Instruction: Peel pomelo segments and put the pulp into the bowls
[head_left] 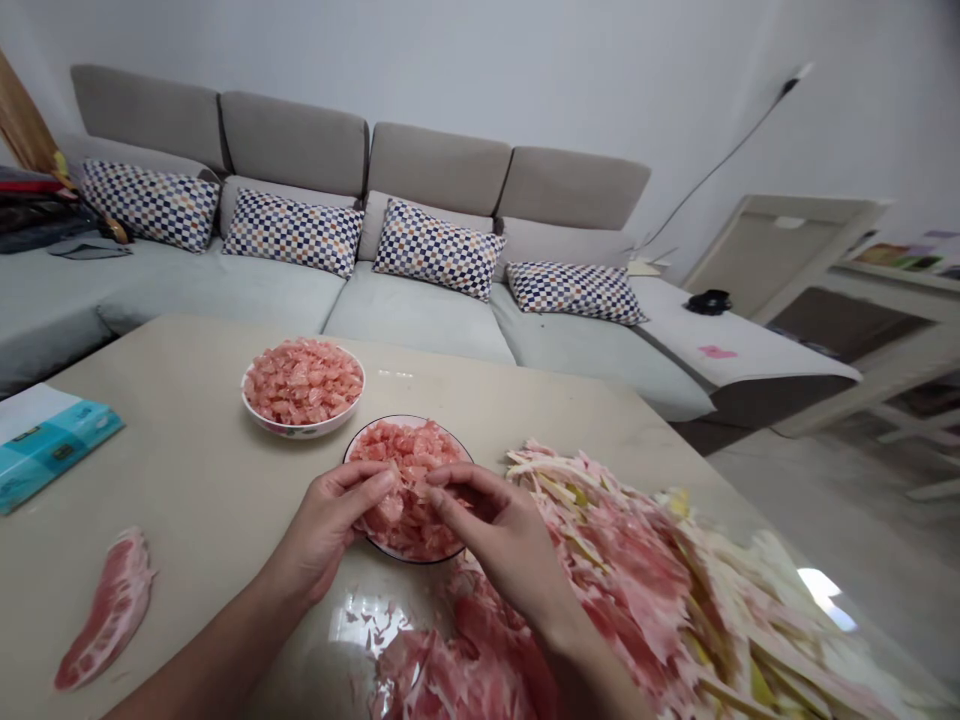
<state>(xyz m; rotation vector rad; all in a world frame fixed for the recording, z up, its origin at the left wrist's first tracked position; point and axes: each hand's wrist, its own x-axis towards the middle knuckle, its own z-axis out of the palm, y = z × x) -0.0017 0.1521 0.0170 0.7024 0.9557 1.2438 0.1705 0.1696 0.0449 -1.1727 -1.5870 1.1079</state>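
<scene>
Pink citrus pulp (411, 500) sits heaped on a dark-rimmed white plate (390, 418) on a beige table (172, 470), as two bare hands work over it. The left hand (326, 530) curves over the plate's near side, its fingers (371, 485) on the pulp. The right hand (499, 530) arches in from the opposite side, its fingertips (439, 495) at the same heap. Both hands are curled inward, but they block the view of the grip: whether either is pinching a piece or merely touching the pulp cannot be made out. They also hide part of the plate.

Just behind, a white bowl (300, 428) with a patterned rim holds more of the pulp (304, 382). To the right, a large pile of pink and pale yellow citrus membrane (622, 570) blurs toward the camera and runs out of frame, with its lower edge partly behind the right forearm (585, 660). A pink segment (109, 610) lies at left, near a teal tissue packet (45, 440) cut off by the frame. Beyond the table stands a grey sofa (435, 170) with checked cushions (292, 233).
</scene>
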